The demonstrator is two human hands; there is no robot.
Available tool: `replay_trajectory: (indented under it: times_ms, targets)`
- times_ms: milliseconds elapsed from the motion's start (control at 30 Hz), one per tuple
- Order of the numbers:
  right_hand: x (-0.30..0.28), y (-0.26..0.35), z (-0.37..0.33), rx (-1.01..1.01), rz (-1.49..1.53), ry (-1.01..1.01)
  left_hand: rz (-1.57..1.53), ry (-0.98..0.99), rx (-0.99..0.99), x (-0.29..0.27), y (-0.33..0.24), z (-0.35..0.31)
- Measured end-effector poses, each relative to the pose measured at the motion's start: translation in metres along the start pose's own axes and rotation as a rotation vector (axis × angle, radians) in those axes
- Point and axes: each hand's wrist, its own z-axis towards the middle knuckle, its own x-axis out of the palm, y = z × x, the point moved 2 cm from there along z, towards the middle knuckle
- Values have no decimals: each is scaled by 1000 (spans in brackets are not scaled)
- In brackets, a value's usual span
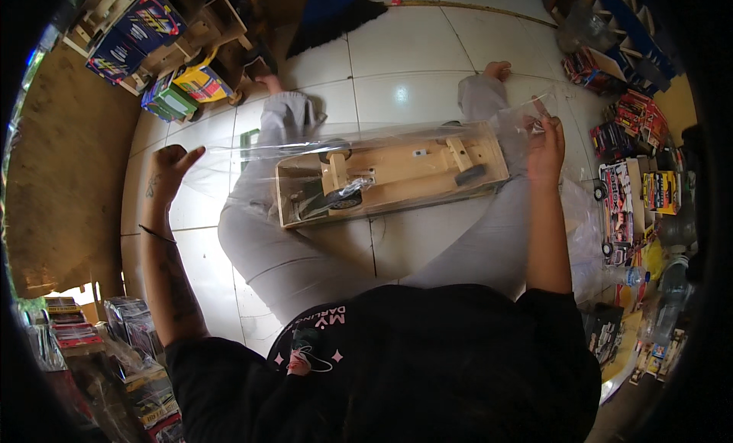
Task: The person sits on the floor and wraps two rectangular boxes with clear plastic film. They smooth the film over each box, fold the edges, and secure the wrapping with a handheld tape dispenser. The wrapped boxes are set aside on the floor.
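Note:
A pale wooden toy truck (408, 179) lies wheels-up across the space between my legs, its black wheels and wooden axle blocks showing. Clear plastic film (244, 143) covers it and stretches out past both ends. At the far left, my left hand (169, 169) is closed, thumb and finger pinching one end of the film. My right hand (545, 147), beyond the truck's right end, has its fingers closed on the film's other end, with one finger raised. The film is see-through, so its exact edges are hard to make out.
Boxy toy trucks in blue, green and yellow (169, 99) stand at the upper left. More toy trucks (617, 202) and plastic bottles line the right side. Stacked printed pieces (72, 321) fill the lower left. A dark broom head (336, 19) rests on the tiled floor.

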Motion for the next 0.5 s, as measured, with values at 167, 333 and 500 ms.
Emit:
replay_trajectory:
  times_ms: [167,333,500]
  targets:
    - [-15,39,16,217,-171,464,-616,118,-102,5,35,-8]
    - [-21,72,53,182,-740,384,-580,-17,32,-3,45,-19]
    - [-32,57,65,76,-529,177,-524,-206,276,-3,62,-11]
